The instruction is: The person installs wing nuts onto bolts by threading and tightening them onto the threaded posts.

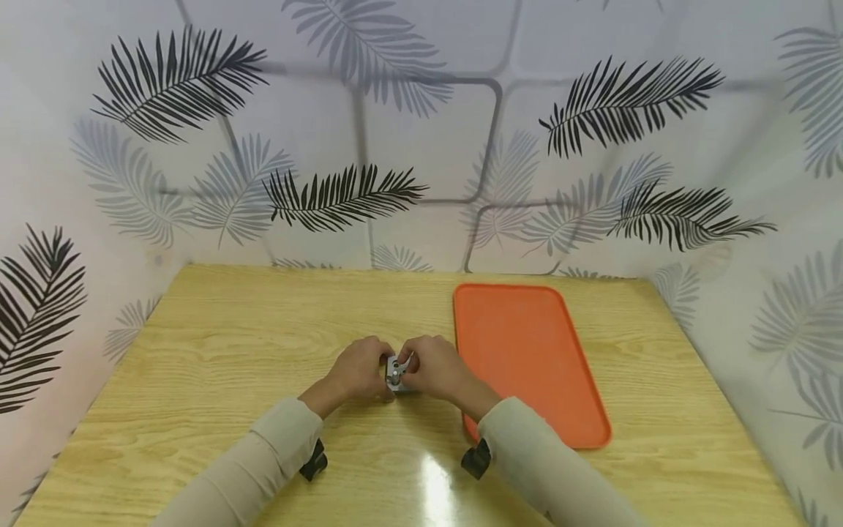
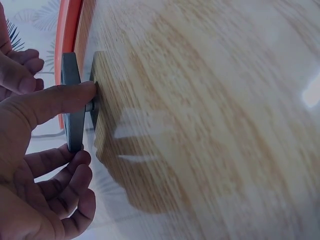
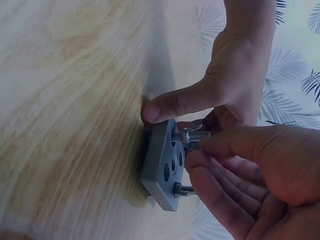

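Observation:
A small grey metal plate (image 3: 167, 165) with several round holes stands just over the table on bolt heads. My left hand (image 1: 358, 369) grips it by its edges; in the left wrist view the thumb (image 2: 65, 100) lies along one side and the fingers (image 2: 70, 175) curl at the other. A threaded bolt (image 3: 200, 135) sticks up through one corner, with a silver wing nut (image 3: 187, 136) around its thread. My right hand (image 1: 437, 366) pinches this wing nut between thumb and forefinger. A second bolt (image 3: 185, 190) rises from another corner, its end partly hidden by the right fingers.
An orange-red tray (image 1: 527, 351) lies on the wooden table (image 1: 263, 322) to the right of the hands. Behind the table hangs a pale cloth (image 1: 421, 146) with dark leaf prints. Black wrist devices (image 1: 477, 460) sit beneath both sleeves.

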The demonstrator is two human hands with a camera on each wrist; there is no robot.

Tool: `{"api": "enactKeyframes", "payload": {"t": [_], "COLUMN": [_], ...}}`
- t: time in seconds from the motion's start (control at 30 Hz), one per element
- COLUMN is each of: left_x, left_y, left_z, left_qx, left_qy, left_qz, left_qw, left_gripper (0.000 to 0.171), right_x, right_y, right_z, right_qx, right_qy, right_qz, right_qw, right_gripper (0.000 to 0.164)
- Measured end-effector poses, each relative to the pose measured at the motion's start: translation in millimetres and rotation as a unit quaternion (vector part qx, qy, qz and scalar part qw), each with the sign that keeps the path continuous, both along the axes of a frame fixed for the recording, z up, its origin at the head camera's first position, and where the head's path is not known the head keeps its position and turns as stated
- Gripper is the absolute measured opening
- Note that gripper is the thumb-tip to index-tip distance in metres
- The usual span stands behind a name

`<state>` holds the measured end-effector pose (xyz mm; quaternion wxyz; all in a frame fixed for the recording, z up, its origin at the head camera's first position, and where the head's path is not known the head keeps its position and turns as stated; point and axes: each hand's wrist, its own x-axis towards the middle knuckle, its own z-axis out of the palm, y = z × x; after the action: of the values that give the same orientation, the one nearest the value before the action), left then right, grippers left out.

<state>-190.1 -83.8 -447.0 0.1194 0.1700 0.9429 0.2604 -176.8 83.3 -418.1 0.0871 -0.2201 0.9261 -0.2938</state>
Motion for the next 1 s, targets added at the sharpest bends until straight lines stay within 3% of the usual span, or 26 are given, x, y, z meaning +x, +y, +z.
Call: {"api": "enactKeyframes", "payload": {"t": [0.17,0.33,0.53,0.67,0.83,1.0], "left_x": [1.2,1.1,0.9,-0.4,-2.6,-3.5], "left_y": [0,0,-1,-1,0,0], "left_z": [-2.5,-2.7,-1.1,-2.5,-2.9,-1.8], "left_qx": [0.001,-0.005,-0.005,-0.001,0.003,-0.006], "left_qy": [-0.004,0.014,0.018,0.024,0.022,0.011], "left_qz": [0.000,-0.005,-0.011,-0.016,-0.014,-0.006], "left_qw": [1.0000,0.9999,0.9998,0.9996,0.9997,0.9999], "left_gripper": [0.051,0.046,0.042,0.038,0.034,0.040], "right_x": [2.1,4.3,2.6,1.1,0.5,-1.7], "right_y": [-1,-3,-3,-4,-3,2], "right_z": [-2.7,-5.3,-7.0,-8.0,-9.8,-5.5], "right_qx": [0.026,0.028,0.036,0.040,0.041,0.034], "right_qy": [0.000,0.008,0.004,0.015,0.017,0.011], "right_qz": [0.019,0.023,0.051,0.060,0.036,0.037], "right_qw": [0.999,0.999,0.998,0.997,0.998,0.999], "right_gripper": [0.008,0.009,0.030,0.024,0.010,0.009]}}
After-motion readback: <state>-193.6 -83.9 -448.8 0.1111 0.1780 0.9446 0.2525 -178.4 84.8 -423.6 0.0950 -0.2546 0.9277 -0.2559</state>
